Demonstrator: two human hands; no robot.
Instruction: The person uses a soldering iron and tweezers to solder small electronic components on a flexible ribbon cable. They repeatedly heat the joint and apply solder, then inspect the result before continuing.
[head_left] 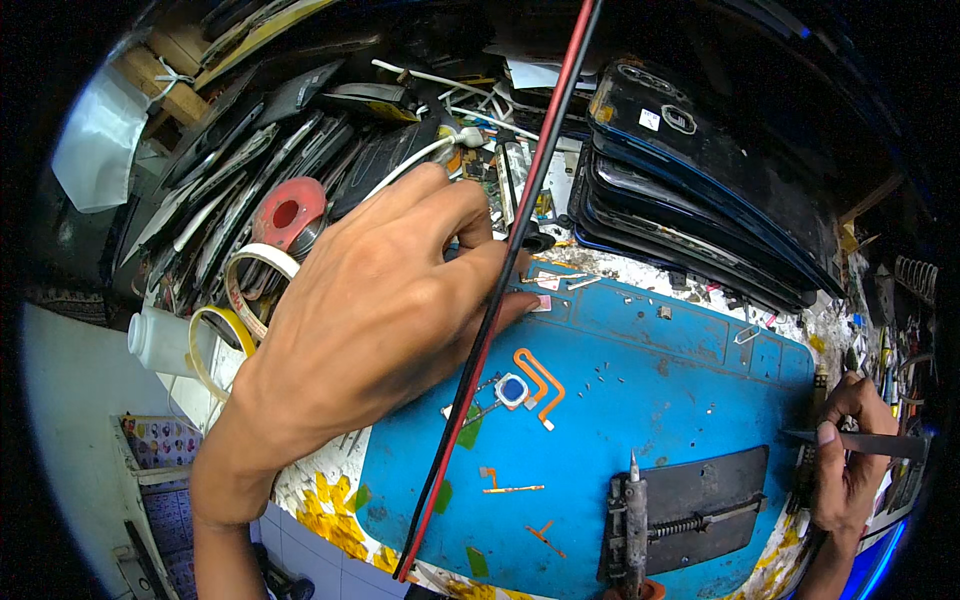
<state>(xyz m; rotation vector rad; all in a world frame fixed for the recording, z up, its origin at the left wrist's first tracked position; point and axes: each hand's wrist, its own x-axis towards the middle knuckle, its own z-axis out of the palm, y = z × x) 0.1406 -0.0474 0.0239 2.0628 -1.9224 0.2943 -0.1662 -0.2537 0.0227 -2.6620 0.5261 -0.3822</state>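
My left hand (365, 290) reaches over the upper left of a blue work mat (640, 390). Its fingers are curled, with the thumb tip beside a small pale part (541, 303). Whatever the fingertips pinch is hidden, partly by a red-and-black cable crossing the view. At the right edge, my right hand (855, 455) is closed on dark tweezers (880, 444), their narrow end toward the mat. Below my left hand lies a home button (512, 390) with a blue face and metal prongs around it. An orange flex cable (540, 385) lies against it.
A soldering iron (636, 520) rests by a black spring-loaded holder (700, 505) on the near right of the mat. Stacked phone panels (700, 180) stand at the back. Tape rolls (222, 350), a red spool (290, 212) and a white bottle (160, 340) sit left.
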